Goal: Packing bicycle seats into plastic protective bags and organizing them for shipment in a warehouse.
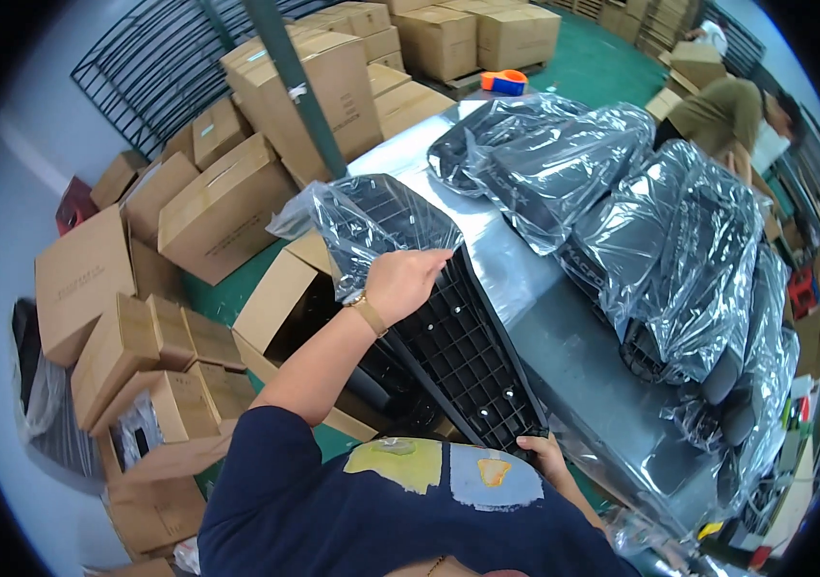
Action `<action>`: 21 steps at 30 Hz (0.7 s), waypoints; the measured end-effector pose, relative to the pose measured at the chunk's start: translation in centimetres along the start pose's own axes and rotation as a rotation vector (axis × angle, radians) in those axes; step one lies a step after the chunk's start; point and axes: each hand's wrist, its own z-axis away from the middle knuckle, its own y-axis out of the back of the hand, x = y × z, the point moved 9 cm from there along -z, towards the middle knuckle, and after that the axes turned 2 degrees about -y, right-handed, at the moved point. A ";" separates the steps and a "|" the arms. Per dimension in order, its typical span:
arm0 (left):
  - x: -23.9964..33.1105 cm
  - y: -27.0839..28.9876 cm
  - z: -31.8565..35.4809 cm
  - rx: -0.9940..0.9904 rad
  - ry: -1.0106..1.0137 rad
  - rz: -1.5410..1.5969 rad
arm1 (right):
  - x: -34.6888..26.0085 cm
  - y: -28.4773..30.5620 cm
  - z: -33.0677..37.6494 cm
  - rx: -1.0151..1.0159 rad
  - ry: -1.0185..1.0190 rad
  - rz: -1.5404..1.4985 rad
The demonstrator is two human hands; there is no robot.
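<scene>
- Two hands grip the black grid panel [458,356] at frame centre: left hand [402,281] clasping its bagged top, right hand [546,455] pinching the bottom corner.
- Panel looks stiff, light; film slippery, so edges suit gripping.

- Left hand [400,281] comes up bare, fingers uncovered, no glove on it.
- A gold-toned wristwatch [368,313] sits snug on that wrist, slim metal band.
- The left forearm is uncovered all the way to a dark navy short sleeve [271,452].
- The navy shirt carries printed patches on the chest: one yellow [400,462], one pale blue with an orange shape [489,476].
- Right hand [545,454] is bare too, no ring visible.
</scene>
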 end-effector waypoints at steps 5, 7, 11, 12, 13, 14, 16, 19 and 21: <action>-1.9 9.9 2.4 0.275 0.041 -0.217 | -0.3 -2.3 0.2 -0.118 -0.040 0.030; -1.6 13.0 4.0 0.368 -0.018 -0.277 | -0.3 -3.2 0.5 -0.117 -0.060 0.030; -1.1 13.2 6.9 0.262 0.099 -0.229 | 0.1 -4.8 0.9 -0.100 -0.073 0.081; -0.8 12.7 7.2 0.279 0.088 -0.143 | 0.2 -5.8 0.7 -0.102 -0.073 0.085; -0.5 13.0 7.0 0.312 0.066 -0.140 | -0.9 -7.5 0.5 -0.153 0.030 0.114; -0.4 12.8 6.3 0.320 0.077 -0.140 | -1.9 -8.6 0.5 -0.199 0.135 0.145; -0.3 13.3 5.2 0.459 0.113 0.034 | -1.6 -7.6 -1.1 -0.175 0.142 0.365; 2.6 8.7 4.4 0.236 -0.011 0.046 | -2.6 -10.4 -1.4 -0.202 0.229 0.305; 5.4 4.9 6.2 0.049 -0.045 0.127 | -1.3 -12.3 -1.4 -0.241 0.151 0.175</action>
